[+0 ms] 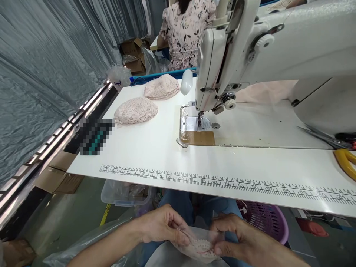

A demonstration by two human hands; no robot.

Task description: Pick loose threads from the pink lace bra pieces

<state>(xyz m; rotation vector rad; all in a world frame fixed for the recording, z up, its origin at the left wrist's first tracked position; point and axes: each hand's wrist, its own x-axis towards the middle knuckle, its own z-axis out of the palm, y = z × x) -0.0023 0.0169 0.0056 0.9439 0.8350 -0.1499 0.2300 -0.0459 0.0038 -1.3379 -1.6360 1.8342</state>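
Note:
Below the table edge, over my lap, both hands pinch one small pink lace piece (200, 247). My left hand (162, 226) grips its left side with fingers curled. My right hand (236, 235) holds its right end between thumb and fingers. Up on the white table (155, 148) stands a white sewing machine (264, 55), its needle and presser foot (199, 120) over the metal plate. Two stacks of pink lace cups (135, 110) (162, 87) lie at the table's far left.
A printed ruler (222, 181) runs along the table's front edge. Yellow-handled scissors (340, 150) lie at the right. A purple basket (264, 218) and a clear plastic bin (125, 193) sit under the table. Another person in a floral top (186, 29) is beyond the machine. Cardboard boxes (133, 55) stand behind.

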